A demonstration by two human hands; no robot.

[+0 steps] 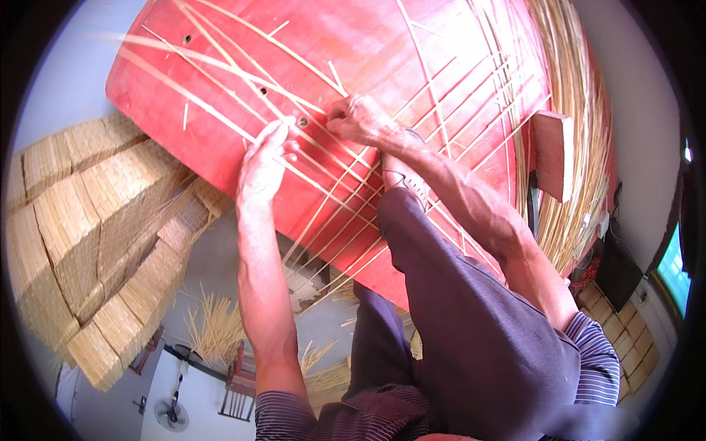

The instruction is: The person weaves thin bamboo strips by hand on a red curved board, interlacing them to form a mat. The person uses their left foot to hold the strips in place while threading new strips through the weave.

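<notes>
Thin pale bamboo strips (180,87) lie crossed over a broad red board (243,37), forming an open, partly woven lattice. My left hand (263,163) has its fingers curled around a strip near the board's near left edge. To its right, my right hand (360,120) is closed in a pinch, with the end of a strip at its fingertips; the fingers partly hide the grip. Strips running to the far left beyond my hands are smeared by motion. My shoe (401,175) rests on the board over the lattice, just below my right wrist.
Stacks of woven bamboo pieces (88,228) stand at the left. A long bundle of strips (570,132) lines the board's right side, beside a wooden block (553,156). Below are loose strips (217,323), a red-brown chair (239,382) and a fan (171,415). Small holes (187,39) pierce the board.
</notes>
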